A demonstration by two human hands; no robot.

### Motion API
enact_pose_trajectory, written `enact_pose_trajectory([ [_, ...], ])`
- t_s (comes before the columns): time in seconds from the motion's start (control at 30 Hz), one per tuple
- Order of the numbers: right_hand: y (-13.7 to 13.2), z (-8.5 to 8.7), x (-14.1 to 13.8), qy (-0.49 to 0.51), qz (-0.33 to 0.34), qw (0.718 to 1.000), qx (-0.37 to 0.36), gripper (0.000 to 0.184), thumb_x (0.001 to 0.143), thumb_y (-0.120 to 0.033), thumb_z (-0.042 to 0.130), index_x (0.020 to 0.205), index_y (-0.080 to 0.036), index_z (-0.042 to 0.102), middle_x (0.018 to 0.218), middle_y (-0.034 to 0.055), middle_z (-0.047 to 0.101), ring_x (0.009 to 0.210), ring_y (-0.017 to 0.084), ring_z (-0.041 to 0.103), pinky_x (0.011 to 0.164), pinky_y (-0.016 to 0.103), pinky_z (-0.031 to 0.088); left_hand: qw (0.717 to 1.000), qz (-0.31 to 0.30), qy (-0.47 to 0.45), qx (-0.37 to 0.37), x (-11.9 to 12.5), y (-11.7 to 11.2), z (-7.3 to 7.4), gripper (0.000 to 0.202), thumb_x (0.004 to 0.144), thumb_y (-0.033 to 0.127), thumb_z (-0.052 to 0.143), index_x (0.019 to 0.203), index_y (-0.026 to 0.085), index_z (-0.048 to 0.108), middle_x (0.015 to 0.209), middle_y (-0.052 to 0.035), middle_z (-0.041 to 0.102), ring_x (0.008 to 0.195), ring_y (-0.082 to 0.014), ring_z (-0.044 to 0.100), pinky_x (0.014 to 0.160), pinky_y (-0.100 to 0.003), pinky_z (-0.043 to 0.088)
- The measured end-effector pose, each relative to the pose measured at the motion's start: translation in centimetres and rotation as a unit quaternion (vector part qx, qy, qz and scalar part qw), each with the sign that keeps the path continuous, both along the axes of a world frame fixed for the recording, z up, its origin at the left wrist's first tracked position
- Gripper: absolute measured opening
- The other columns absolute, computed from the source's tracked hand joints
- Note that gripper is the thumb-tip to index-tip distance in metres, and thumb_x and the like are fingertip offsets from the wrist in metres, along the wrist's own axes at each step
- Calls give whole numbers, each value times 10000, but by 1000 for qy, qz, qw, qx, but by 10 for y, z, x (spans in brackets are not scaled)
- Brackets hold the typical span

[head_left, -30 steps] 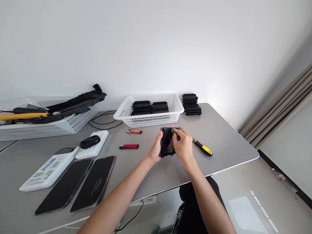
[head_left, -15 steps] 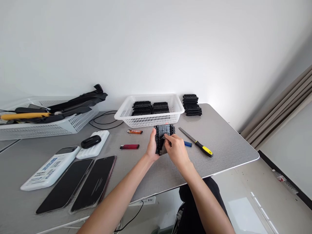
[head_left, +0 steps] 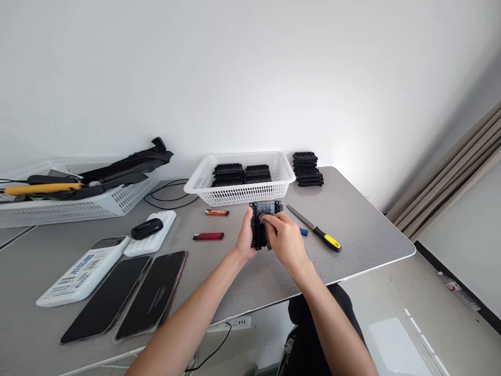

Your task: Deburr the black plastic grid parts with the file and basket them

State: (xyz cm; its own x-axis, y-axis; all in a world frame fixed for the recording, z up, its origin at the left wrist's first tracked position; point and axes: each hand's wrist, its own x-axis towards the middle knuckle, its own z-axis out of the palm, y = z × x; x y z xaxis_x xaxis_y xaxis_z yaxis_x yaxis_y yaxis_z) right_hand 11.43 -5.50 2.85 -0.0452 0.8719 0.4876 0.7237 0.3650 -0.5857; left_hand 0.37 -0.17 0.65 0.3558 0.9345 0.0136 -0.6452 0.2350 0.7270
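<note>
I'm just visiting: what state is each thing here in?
Left hand: gripping the black panel
Black panel: held
Right hand: pinching a grey scrap against the panel
File: lying on the table
Middle basket: holding black pieces
Black stack: piled up
Red lighter: unlit
Orange lighter: unlit
Left phone: screen dark
Right phone: screen mostly dark

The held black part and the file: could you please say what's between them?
In the head view, the right hand and a partly hidden blue object lie between the black part and the file.
</note>
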Motion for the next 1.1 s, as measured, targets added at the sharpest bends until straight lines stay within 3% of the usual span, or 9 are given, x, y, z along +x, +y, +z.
enact_pose_trajectory([
  [0.23,3,-1,0,-42,54,997,-28,292,963,-189,412,1109,-203,665,952,51,606,797,140,594,718,231,417,1000,-14,-3,13,1,-3,-1,610,842,592,519,1299,191,576,1185,-81,672,1137,-272,595,1001,-367,440],
  [0.43,-3,7,5,-32,-67,994,-82,297,909,-123,414,939,-166,707,833,76,624,781,175,606,720,258,421,999,-33,-9,0,2,-4,0,623,859,592,491,1350,211,525,1219,-83,657,1143,-279,593,988,-382,451],
  [0.7,-2,7,6,154,-30,986,59,293,932,-193,451,1132,-170,663,970,74,657,869,158,622,789,250,468,999,-47,-25,2,2,-2,-2,592,881,575,472,1354,222,522,1263,-71,635,1209,-272,552,1039,-385,418],
  [0.93,2,3,-2,143,-20,989,23,339,935,-181,417,1166,-158,664,899,76,650,783,161,613,716,254,465,994,-111,-6,2,7,-8,-6,612,893,606,418,1384,248,492,1331,-61,591,1287,-271,485,1097,-381,350],
  [1.1,0,-2,-8,133,16,991,1,382,932,-156,381,1207,-167,646,922,81,640,805,157,619,718,242,462,994,-106,-26,-9,5,-7,-1,628,894,602,417,1414,251,449,1316,-61,602,1258,-266,514,1092,-373,355],
])
